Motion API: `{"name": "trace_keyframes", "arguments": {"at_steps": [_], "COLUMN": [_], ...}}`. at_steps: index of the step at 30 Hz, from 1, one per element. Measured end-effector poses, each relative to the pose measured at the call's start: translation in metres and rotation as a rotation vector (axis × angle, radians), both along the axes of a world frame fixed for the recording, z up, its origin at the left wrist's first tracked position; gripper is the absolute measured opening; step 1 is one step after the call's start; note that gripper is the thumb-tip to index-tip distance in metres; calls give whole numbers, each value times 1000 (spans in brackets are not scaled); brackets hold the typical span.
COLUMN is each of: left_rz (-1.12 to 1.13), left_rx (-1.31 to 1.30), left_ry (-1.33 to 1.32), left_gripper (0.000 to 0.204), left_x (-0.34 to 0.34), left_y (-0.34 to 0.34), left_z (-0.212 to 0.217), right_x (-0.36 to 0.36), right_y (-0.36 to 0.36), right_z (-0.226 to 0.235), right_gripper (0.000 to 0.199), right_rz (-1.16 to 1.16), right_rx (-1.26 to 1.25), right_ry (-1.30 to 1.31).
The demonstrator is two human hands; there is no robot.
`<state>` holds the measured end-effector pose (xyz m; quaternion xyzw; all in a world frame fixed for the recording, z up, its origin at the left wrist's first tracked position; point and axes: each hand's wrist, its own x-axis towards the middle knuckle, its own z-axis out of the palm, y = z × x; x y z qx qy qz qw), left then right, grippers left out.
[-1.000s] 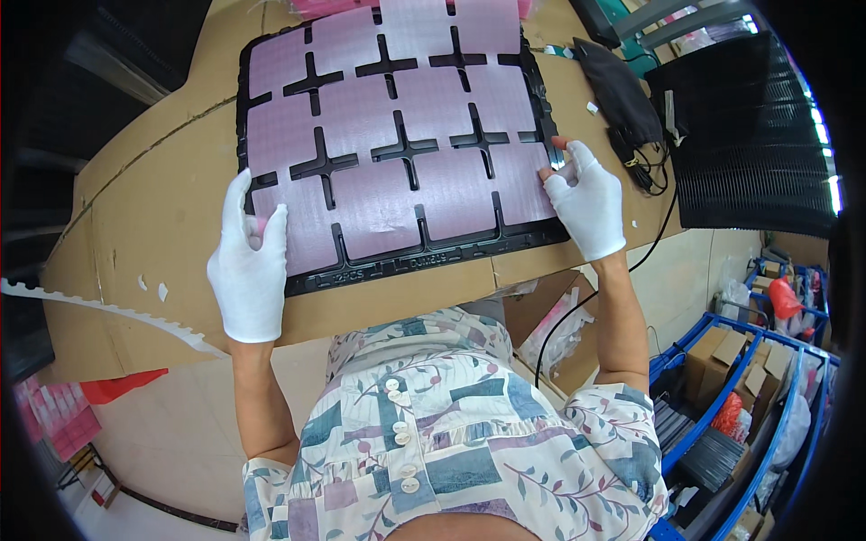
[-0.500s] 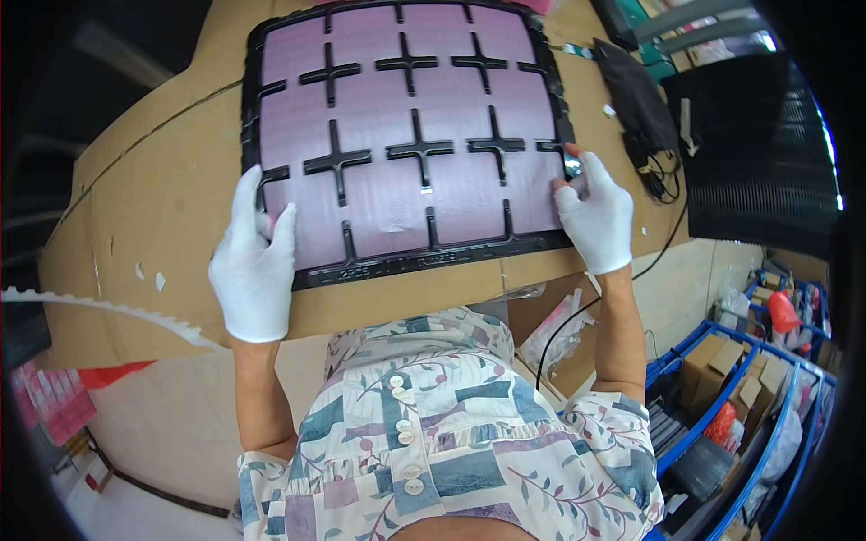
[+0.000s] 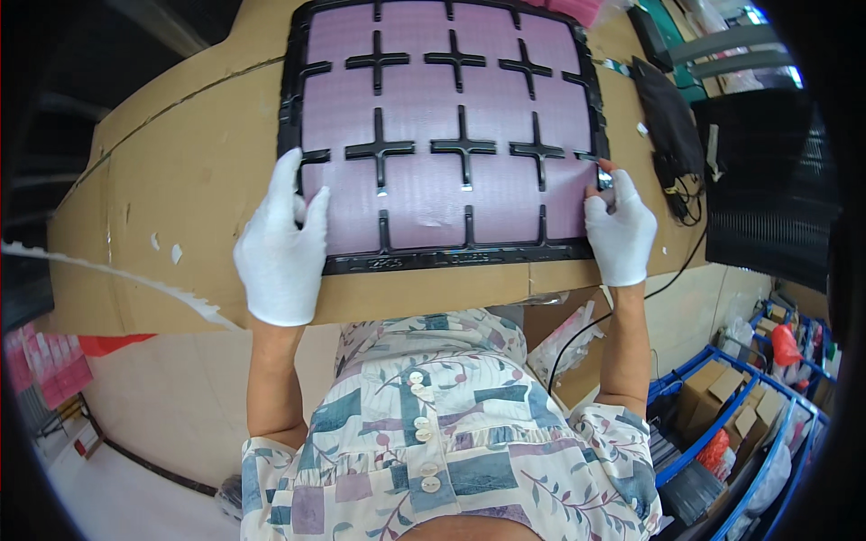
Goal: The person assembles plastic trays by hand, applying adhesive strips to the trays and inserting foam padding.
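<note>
Black gridded tray (image 3: 442, 261), pink sheets inside, flat on cardboard-covered table (image 3: 180, 198)

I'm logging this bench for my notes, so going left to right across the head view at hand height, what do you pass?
Cardboard-covered table → left hand → black tray with pink sheets → right hand → black cable → black ribbed panel.

Gloves on my left hand (image 3: 281, 248) and right hand (image 3: 621, 233): plain white. Tray (image 3: 307, 68) frame black, with black cross-shaped dividers in a grid. Sheets (image 3: 424, 203) in it pale pink-lilac, fine ribbed lines. Tabletop (image 3: 180, 189) is brown cardboard, a few white flecks. My shirt (image 3: 442, 433): cream with blue-grey and mauve blocks, leaf sprigs, white buttons. Cable (image 3: 672, 270) black. Crates (image 3: 749, 442) lower right: blue frames, brown boxes, red bag. Pink packs (image 3: 56, 365) at far left.
</note>
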<state>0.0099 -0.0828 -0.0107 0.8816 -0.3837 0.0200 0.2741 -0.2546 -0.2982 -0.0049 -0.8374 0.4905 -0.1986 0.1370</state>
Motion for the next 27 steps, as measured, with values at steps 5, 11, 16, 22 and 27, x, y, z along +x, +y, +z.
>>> {"name": "trace_keyframes", "arguments": {"at_steps": [5, 11, 16, 22, 27], "left_rz": [27, 51, 43, 52, 52], "left_rx": [8, 1, 0, 5, 0], "left_ry": [42, 59, 57, 53, 50], "left_gripper": [48, 48, 46, 46, 45], "left_x": [0, -1, -2, -3, -2], "left_y": [1, -1, 0, 0, -1], "left_z": [2, 1, -1, 0, 0], "right_x": [3, -1, -1, -1, -1], "right_y": [0, 0, -1, 0, 0], "right_z": [-1, -3, -4, -3, -2], "right_gripper": [31, 29, 29, 29, 28], "right_rz": [-5, -11, -2, -6, -10], "right_rx": [-17, -43, -50, -30, -27], "right_ry": [9, -15, -5, -6, 22]}}
